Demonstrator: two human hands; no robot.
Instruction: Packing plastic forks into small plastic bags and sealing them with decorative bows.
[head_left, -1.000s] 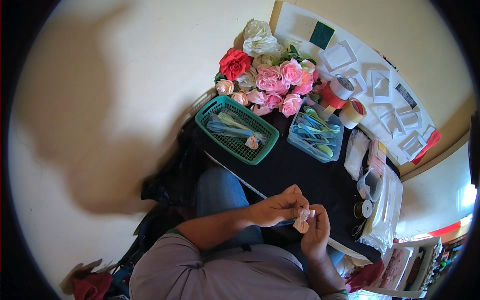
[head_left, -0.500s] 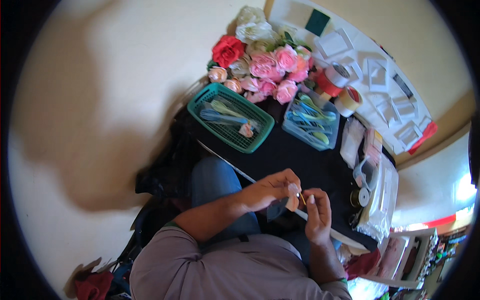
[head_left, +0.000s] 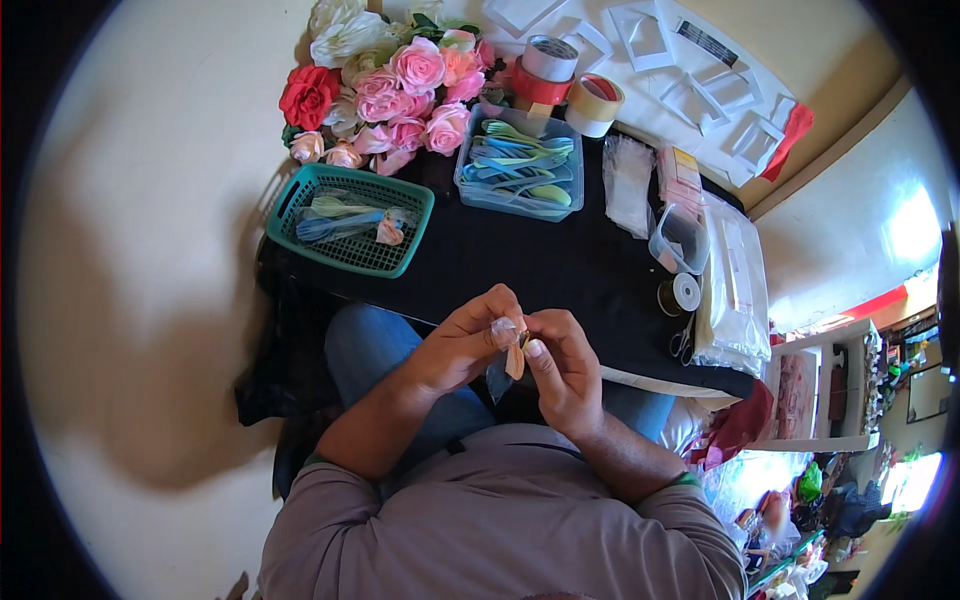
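Left hand [head_left: 462, 345] pinches the neck of a clear bag [head_left: 502, 328]; right hand [head_left: 568, 375] pinches a yellow tie [head_left: 525, 339] beside the peach tag [head_left: 515, 362]. Green basket [head_left: 420, 235] sits at the counter's [head_left: 580, 265] left end.

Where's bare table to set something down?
Widest bare patch: black tabletop, between the green basket, the cutlery tub and the left hand. More lies between the right hand and the spool. Crowded: the right edge, with scissors and plastic packs, and the back, with flowers and tape rolls.
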